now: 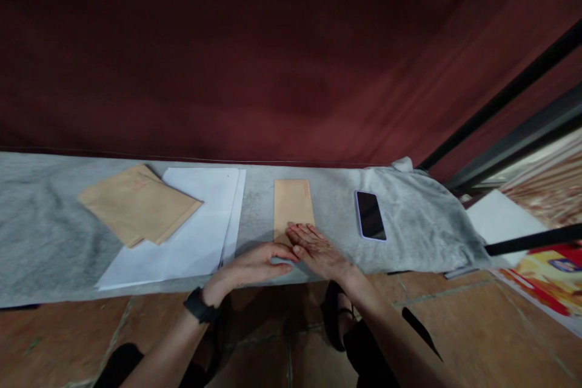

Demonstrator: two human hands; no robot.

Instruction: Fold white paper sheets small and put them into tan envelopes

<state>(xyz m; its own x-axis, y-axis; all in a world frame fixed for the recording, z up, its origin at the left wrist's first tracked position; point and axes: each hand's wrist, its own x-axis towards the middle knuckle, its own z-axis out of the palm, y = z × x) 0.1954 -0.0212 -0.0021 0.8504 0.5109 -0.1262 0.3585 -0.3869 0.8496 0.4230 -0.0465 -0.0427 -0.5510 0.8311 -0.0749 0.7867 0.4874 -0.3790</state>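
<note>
A brown paper envelope (293,203) lies flat, with small red print near its far right corner. My right hand (321,251) rests palm down on its near part, fingers stretched out, holding nothing. At the near end of the envelope is my left hand (261,262), fingers extended and thumb apart; its fingertips meet my right thumb. The hands cover the envelope's near edge. To the left, white paper sheets (195,242) lie in a loose stack, and several brown envelopes (139,203) overlap them. A phone (370,215) with a dark screen and pale purple case lies to the right.
Grey cloth (418,224) covers the narrow, bench-like surface. Behind it hangs a dark red curtain (282,73). Black bars (509,82) slant in at the right, near a white board (504,224) and a colourful printed package (555,279). Below is a tiled floor (259,351).
</note>
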